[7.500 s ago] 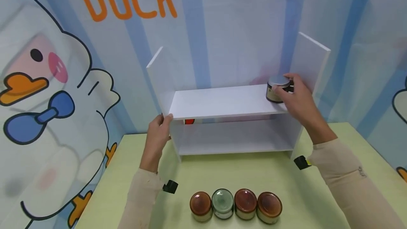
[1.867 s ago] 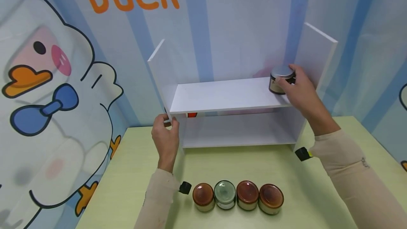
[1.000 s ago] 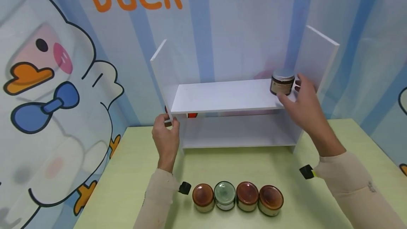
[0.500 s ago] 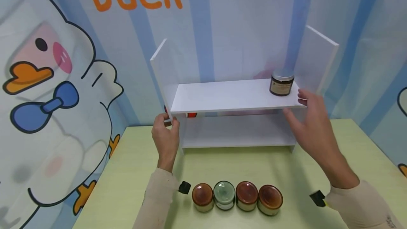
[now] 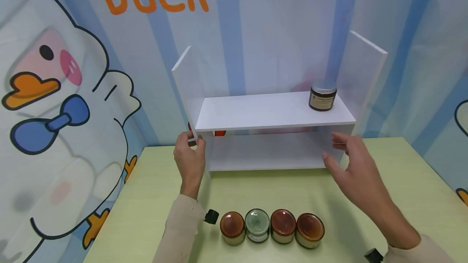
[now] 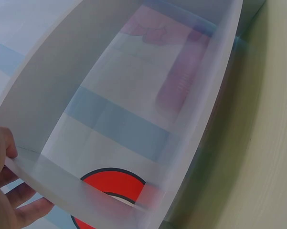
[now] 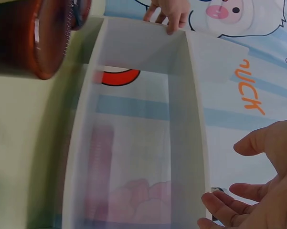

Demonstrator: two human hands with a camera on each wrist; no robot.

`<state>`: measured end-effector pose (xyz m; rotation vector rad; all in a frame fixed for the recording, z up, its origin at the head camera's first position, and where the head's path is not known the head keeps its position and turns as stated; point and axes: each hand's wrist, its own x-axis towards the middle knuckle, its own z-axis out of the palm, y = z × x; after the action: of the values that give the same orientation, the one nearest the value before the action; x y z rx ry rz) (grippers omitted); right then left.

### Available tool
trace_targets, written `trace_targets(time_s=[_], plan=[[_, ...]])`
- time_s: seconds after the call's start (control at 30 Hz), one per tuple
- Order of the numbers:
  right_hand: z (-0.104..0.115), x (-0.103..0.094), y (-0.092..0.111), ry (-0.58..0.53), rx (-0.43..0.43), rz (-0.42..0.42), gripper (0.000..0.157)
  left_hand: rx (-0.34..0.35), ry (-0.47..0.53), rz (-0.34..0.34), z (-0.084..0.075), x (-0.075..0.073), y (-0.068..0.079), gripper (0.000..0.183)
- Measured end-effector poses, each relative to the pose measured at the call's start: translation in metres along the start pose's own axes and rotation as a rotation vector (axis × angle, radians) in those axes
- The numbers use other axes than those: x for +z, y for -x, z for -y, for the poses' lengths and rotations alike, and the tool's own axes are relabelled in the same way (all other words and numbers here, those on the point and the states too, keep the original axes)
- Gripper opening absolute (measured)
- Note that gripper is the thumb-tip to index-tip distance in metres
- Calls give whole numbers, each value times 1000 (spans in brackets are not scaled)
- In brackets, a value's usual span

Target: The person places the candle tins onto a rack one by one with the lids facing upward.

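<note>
A white two-tier shelf (image 5: 256,113) with tall side panels stands on the table. My left hand (image 5: 190,161) pinches the edge of its left panel between thumb and fingers, as the left wrist view also shows. On the right end of the upper board sits a dark jar (image 5: 322,100) with a silver lid and a pale label. My right hand (image 5: 360,173) holds nothing; thumb and fingers are spread, in front of the shelf's lower right side. In the right wrist view, the spread fingers (image 7: 250,191) overlap the shelf's edge.
Several jars stand in a row at the front of the pale green table (image 5: 161,198): brown-topped ones such as the leftmost jar (image 5: 232,224), and one green-topped jar (image 5: 257,222). A curtain (image 5: 278,31) with blue stripes and a cartoon duck hangs behind the shelf.
My right hand has let go of the silver-lidded jar and drawn back down toward me; the jar stays on the upper board. Earlier, my left hand shifted its hold on the left panel.
</note>
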<state>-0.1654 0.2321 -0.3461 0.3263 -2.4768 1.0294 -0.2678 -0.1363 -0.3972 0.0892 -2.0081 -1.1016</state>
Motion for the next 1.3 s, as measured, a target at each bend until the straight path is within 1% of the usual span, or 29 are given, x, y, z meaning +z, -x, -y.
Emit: trace_targets(time_s=[0.1,0.33,0.7,0.9,1.13,1.3], plan=[[-2,4,6,17,5,18,55,1,-1,-1,0,0,0,15],[-6,9,16,43,48,70,55,6,0,-1,1,0,0,15],[-14,19,29,95,54,114,52,10,4,6,-1,-2,1,16],[-17,23,38,91,37,138,48,7,3,10,0,-1,0,16],[-16,29,49,106,73,238,47,-1,7,14,0,-1,0,17],[-17,34,58,113,81,274,50,-1,4,15,1,-1,0,16]])
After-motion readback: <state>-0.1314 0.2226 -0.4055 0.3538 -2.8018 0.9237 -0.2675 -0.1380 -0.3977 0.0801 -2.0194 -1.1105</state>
